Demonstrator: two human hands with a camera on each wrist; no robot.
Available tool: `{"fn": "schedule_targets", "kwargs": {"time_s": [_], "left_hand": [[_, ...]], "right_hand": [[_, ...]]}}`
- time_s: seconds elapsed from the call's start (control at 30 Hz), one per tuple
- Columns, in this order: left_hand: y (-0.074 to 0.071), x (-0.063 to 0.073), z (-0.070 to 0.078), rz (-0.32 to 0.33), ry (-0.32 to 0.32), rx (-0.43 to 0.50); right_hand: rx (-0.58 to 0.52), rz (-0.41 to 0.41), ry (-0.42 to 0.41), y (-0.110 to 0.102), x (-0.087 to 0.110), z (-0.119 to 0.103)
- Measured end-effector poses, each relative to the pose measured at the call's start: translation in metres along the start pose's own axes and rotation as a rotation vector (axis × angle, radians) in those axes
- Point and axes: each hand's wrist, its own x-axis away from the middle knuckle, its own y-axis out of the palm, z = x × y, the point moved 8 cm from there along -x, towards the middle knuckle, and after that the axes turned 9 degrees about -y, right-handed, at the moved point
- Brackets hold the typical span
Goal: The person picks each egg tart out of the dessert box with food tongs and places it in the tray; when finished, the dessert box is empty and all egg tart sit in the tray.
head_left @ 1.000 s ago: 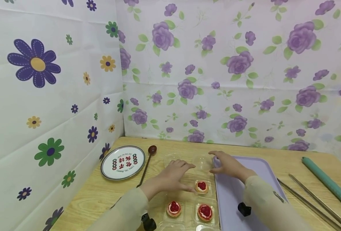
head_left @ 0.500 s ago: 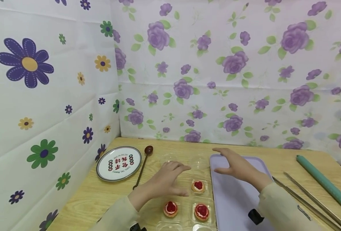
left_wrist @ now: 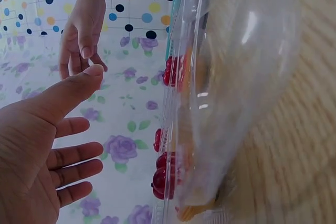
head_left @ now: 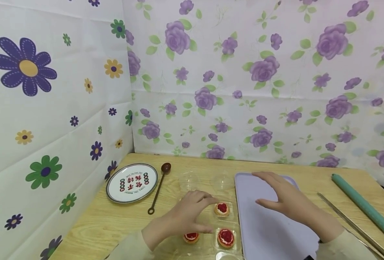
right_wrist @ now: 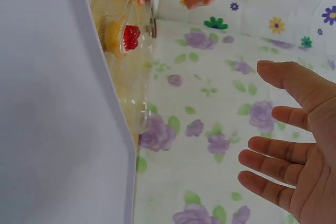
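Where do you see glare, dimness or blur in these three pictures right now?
Left wrist view: bright glare on the clear plastic container, its nearest part soft; right wrist view: the tray looks dim grey beside the brighter floral cloth; head view: fairly even light.

A pale wood-grain surface (head_left: 94, 231) is reaching the foot of a white back wall (head_left: 260, 86), which is showing purple roses and green leaves. A left wall (head_left: 56, 121) is meeting it at a corner, bearing purple, green and yellow flowers. A dotted wall (left_wrist: 140, 8) is standing at the right. Soft light is falling evenly.
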Motion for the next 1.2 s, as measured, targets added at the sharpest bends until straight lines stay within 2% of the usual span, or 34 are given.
{"fn": "schedule_targets", "kwargs": {"time_s": [0.13, 0.3, 0.53, 0.93, 1.1, 1.2], "left_hand": [[0.004, 0.002, 0.004, -0.021, 0.004, -0.002], [0.012, 0.005, 0.008, -0.055, 0.017, 0.009], [0.025, 0.008, 0.011, -0.071, 0.059, -0.029], [0.036, 0.005, 0.008, -0.105, 0.063, -0.077], [0.041, 0.005, 0.002, -0.130, 0.023, -0.057], [0.043, 0.006, 0.000, -0.133, 0.010, -0.047]], "right_hand": [[0.000, 0.016, 0.022, -0.009, 0.018, -0.006], [0.053, 0.056, 0.024, -0.019, 0.041, -0.009], [0.131, 0.119, 0.069, -0.027, 0.077, 0.003], [0.127, 0.207, 0.157, -0.020, 0.130, 0.055], [0.117, 0.214, 0.279, -0.014, 0.151, 0.084], [0.122, 0.226, 0.316, -0.013, 0.160, 0.098]]}}
